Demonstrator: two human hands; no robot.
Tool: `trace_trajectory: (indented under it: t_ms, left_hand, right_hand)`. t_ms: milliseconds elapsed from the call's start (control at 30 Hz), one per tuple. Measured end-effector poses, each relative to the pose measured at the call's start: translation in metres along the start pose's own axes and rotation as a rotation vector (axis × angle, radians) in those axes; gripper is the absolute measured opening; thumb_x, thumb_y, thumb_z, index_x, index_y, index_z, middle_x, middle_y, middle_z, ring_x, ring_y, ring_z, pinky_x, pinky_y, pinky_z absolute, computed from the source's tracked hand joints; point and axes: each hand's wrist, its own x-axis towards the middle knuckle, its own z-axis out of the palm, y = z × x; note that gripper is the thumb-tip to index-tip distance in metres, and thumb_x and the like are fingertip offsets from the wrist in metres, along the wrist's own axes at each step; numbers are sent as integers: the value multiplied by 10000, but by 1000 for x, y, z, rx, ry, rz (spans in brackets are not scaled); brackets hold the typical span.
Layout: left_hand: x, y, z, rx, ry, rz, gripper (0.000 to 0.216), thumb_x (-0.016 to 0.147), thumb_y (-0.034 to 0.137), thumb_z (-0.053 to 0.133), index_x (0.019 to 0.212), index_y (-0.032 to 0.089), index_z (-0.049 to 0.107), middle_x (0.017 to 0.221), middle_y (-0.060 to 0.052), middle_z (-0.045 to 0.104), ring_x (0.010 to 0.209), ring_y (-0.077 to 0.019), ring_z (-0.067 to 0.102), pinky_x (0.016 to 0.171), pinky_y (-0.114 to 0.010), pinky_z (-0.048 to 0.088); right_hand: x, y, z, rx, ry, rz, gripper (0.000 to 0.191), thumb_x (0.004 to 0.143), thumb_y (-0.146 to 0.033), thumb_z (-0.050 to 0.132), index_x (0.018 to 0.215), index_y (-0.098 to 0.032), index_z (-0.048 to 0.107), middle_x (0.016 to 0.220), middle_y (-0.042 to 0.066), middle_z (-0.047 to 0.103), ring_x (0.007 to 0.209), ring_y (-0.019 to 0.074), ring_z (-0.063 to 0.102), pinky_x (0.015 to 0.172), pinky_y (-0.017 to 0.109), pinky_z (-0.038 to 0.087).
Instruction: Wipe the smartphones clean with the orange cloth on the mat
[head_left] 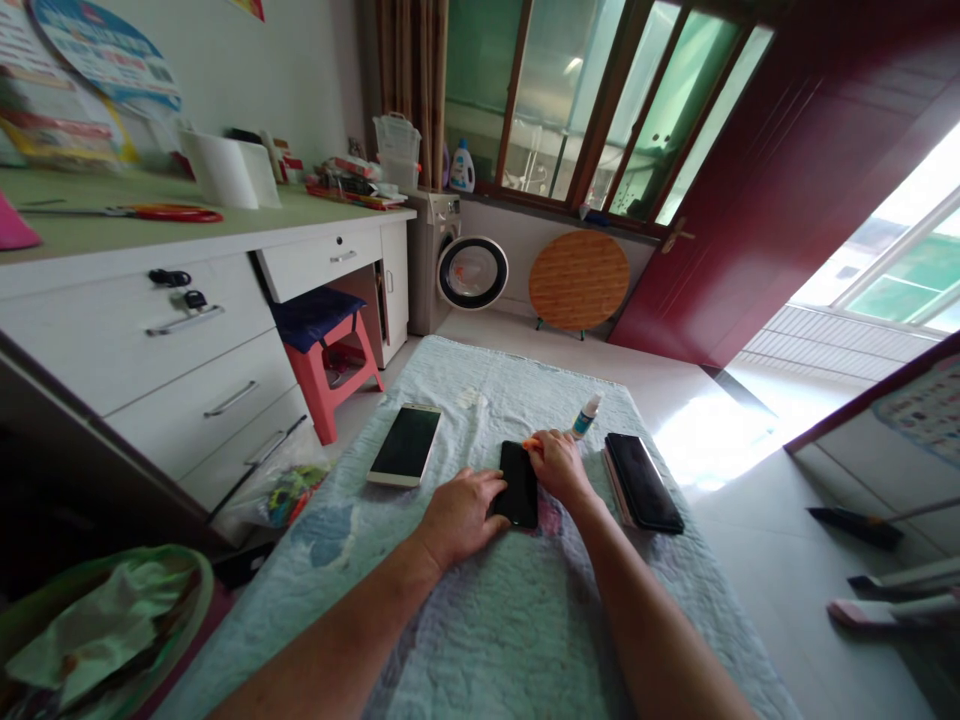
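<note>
The left hand point(461, 512) lies flat, fingers spread loosely, its fingertips pressing the left long edge of a black smartphone point(518, 484) that sits screen-up on a pale quilted blanket point(480, 620) covering the worktop. The right hand point(559, 463) is curled at the phone's far right corner, pinching a small orange tool point(531, 443) against that corner; how tightly it grips cannot be told.

Just beyond the right hand stands a small white spray bottle point(586, 416), tilted, close to the knuckles. To the right of the right hand, near but apart, lies a second dark phone point(643, 481) stacked on a pinkish one, close to the blanket's right edge. Left of the left hand, well apart, rests a white-framed phone point(406, 444) with bare blanket between. Toward the person, the blanket is open on both sides of the forearms. Beyond the left edge stands a red stool point(328, 360) by the drawers.
</note>
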Motion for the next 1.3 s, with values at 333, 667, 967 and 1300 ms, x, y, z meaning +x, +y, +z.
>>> trace_trajectory:
  t_ms: [333,667,967,1300]
  left_hand:
    - [0,1,-2,-17,-12,3,429,776,338,667,1185,215,638,1311,-42,607,1142,-281,555,992,-388,445]
    - [0,0,-2,-8,-30,-27,477,778,382,663,1223,211,629,1358,-47,575,1195,-279,534,1031,-374,421]
    - [1,0,-1,-25,-20,-33,475,784,392,662,1216,197,638,1355,-57,579,1207,-267,536,1050,-365,410]
    - [1,-1,0,-27,-11,-43,462,768,365,682,1206,221,643,1349,-46,584,1218,-250,530,1053,-357,402]
  right_hand:
    - [-23,-8,-18,22,-40,-23,141,856,-214,545,801,-155,661,800,56,671,808,176,572,759,265,339]
    - [-45,-13,-39,171,-200,-99,205,821,-244,564,637,-173,619,606,-3,590,580,103,463,555,239,252]
    - [-58,-13,-55,306,-349,-147,126,765,-162,567,664,-162,641,582,-13,627,533,91,502,523,210,277]
    - [-62,-5,-60,473,-606,-165,133,761,-209,578,638,-162,594,567,-26,621,514,93,529,498,188,320]
